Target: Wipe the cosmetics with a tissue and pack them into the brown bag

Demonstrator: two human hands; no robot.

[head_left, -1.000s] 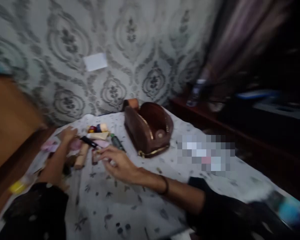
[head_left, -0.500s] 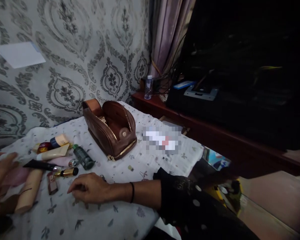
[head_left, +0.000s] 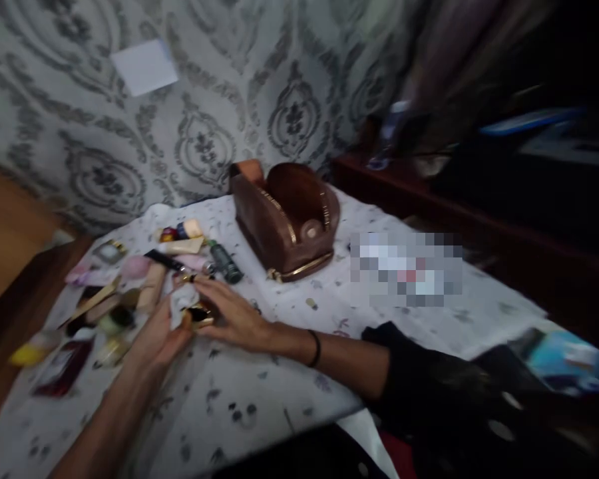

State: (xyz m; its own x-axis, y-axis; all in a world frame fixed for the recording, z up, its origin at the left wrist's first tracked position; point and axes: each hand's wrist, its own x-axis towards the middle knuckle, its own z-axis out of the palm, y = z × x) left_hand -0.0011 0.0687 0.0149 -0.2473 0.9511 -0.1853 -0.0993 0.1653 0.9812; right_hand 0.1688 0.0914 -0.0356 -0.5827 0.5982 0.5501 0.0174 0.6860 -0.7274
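Observation:
My left hand [head_left: 164, 337] is closed around a crumpled white tissue or wipe [head_left: 184, 298]. Against it, the fingers of my right hand [head_left: 237, 320] close on a small black-and-gold cosmetic item [head_left: 199, 315], whose kind is blurred. Both hands meet above the cloth, in front of the laid-out cosmetics. Just beyond them are a black tube [head_left: 164, 259], a dark green bottle [head_left: 223, 262], a cream tube [head_left: 182, 247] and a beige bottle [head_left: 150, 287]. A brown leather toiletry bag [head_left: 264, 229] stands unzipped behind my right hand.
Left of my hands lie a dark red pack [head_left: 64, 366], a yellow sponge [head_left: 24, 354], a pink puff [head_left: 136, 267] and a square bottle [head_left: 110, 250]. A pixelated patch [head_left: 406, 269] covers something at right. A clear bottle [head_left: 389, 136] stands on the dark red furniture [head_left: 354, 174].
The view has swung left. My right hand has moved to my left hand and both have come together, now holding the white tissue and the black-and-gold item.

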